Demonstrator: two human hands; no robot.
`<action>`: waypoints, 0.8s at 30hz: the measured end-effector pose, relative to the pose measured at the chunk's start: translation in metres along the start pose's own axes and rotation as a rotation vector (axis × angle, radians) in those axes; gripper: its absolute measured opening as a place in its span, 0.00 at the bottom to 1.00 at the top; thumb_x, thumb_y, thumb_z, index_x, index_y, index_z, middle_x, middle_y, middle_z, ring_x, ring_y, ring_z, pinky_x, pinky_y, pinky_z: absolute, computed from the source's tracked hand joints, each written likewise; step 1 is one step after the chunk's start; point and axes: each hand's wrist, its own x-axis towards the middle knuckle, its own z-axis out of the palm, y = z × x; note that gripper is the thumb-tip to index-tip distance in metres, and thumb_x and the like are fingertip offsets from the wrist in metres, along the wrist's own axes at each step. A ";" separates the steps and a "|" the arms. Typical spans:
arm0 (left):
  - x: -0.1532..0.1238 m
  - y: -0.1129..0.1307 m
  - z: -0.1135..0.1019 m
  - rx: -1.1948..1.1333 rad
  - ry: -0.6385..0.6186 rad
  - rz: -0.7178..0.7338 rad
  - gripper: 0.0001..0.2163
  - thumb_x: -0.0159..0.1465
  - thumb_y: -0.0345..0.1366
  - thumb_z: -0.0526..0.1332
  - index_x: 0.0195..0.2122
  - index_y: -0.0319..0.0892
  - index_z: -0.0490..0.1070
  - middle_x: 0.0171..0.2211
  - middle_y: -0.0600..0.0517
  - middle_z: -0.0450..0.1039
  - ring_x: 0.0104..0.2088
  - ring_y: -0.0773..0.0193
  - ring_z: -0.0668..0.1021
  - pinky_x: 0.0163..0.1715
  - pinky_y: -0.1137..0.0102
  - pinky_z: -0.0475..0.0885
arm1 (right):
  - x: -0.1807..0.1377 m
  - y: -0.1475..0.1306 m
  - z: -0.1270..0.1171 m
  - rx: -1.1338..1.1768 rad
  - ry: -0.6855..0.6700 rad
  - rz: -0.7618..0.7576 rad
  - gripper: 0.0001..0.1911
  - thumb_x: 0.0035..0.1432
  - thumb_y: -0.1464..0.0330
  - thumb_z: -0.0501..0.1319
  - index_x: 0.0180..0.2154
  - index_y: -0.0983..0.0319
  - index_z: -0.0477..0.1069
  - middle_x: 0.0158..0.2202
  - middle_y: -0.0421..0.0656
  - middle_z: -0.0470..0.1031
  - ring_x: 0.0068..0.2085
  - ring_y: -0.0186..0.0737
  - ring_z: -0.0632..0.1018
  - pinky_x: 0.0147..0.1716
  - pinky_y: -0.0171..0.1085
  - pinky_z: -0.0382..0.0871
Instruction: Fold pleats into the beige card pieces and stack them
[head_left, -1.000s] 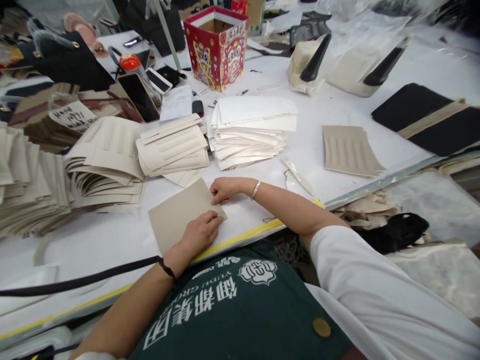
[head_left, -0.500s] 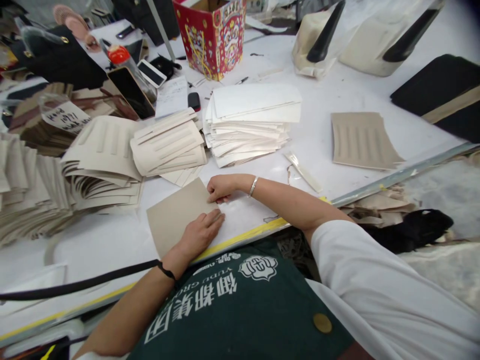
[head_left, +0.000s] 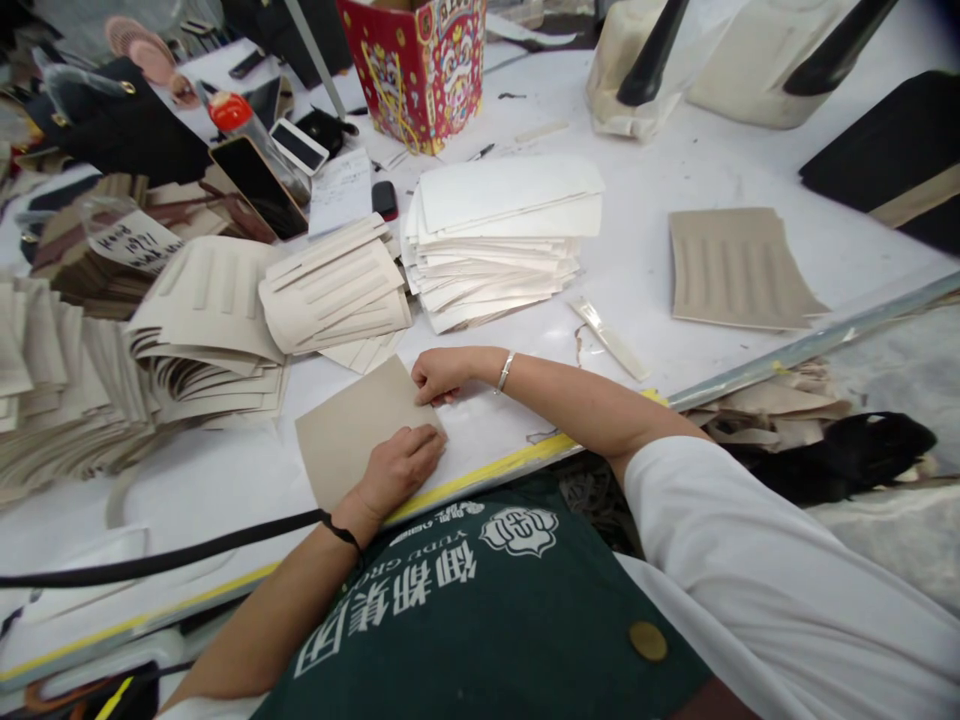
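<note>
Head view: left of centre, the left hand [head_left: 403, 463], fingers together, rests on a tan sheet [head_left: 352, 420] near the yellow table edge [head_left: 495, 470]; right hand [head_left: 442, 374] curls, pinch unclear; space opens rightward; apron [head_left: 517, 630] reads "YUDU".

Matt and shiny before you
Your beige sheet [head_left: 352, 430], left of centre, looks smooth and matt; your bracelet [head_left: 505, 372] is shiny metal, your apron [head_left: 525, 630] cloth, the box [head_left: 390, 65] at upper centre printed card.
</note>
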 end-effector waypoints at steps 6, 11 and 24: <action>0.011 0.013 -0.001 -0.056 0.084 -0.294 0.12 0.64 0.38 0.52 0.31 0.41 0.72 0.36 0.50 0.71 0.33 0.68 0.74 0.35 0.75 0.70 | 0.000 -0.001 -0.002 -0.062 0.029 -0.037 0.03 0.46 0.72 0.60 0.23 0.66 0.67 0.14 0.35 0.67 0.16 0.28 0.67 0.19 0.29 0.58; 0.020 0.020 0.000 0.083 0.020 -0.402 0.11 0.64 0.36 0.51 0.29 0.40 0.69 0.35 0.49 0.70 0.30 0.67 0.74 0.30 0.74 0.70 | 0.003 -0.004 -0.007 -0.188 0.057 -0.071 0.05 0.45 0.70 0.60 0.25 0.67 0.69 0.16 0.37 0.70 0.18 0.29 0.67 0.20 0.30 0.57; 0.024 0.021 -0.005 0.157 -0.187 -0.468 0.11 0.64 0.38 0.50 0.43 0.41 0.67 0.49 0.47 0.68 0.38 0.63 0.76 0.34 0.71 0.71 | 0.022 -0.013 -0.020 -0.419 0.062 -0.069 0.11 0.44 0.68 0.59 0.29 0.69 0.73 0.23 0.44 0.75 0.21 0.32 0.70 0.23 0.31 0.59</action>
